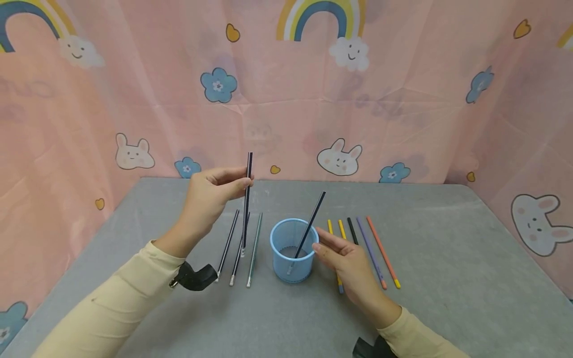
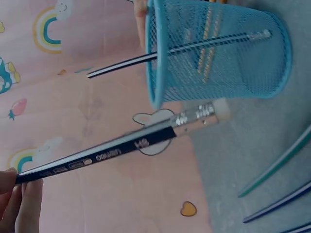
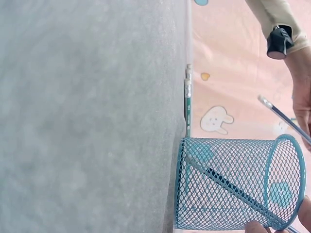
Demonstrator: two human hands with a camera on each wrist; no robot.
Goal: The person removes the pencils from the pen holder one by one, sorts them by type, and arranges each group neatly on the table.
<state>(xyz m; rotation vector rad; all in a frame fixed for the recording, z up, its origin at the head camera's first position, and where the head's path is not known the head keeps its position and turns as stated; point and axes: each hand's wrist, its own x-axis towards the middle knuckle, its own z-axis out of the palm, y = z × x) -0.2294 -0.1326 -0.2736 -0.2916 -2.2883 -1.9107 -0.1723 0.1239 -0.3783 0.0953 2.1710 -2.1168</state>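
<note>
My left hand (image 1: 201, 206) pinches a dark, white-striped pencil (image 1: 247, 204) near its upper end, left of the cup. Its white eraser end points down; the left wrist view shows the pencil (image 2: 121, 149) with lettering and a silver ferrule. My right hand (image 1: 355, 271) holds the right side of a light-blue mesh pen cup (image 1: 286, 271), thumb and fingers at its rim. Another dark striped pencil (image 1: 315, 214) leans inside the cup, eraser end at the bottom. In the right wrist view the mesh cup (image 3: 223, 155) shows fingertips against its side.
Left of the cup lie two dark pencils (image 1: 227, 243) and a green pencil (image 1: 254, 248) on the grey table (image 1: 447, 248). To its right lie yellow, black, purple (image 1: 370, 251) and orange (image 1: 383, 251) pencils, partly behind my right hand. A pink patterned curtain (image 1: 268, 114) hangs behind.
</note>
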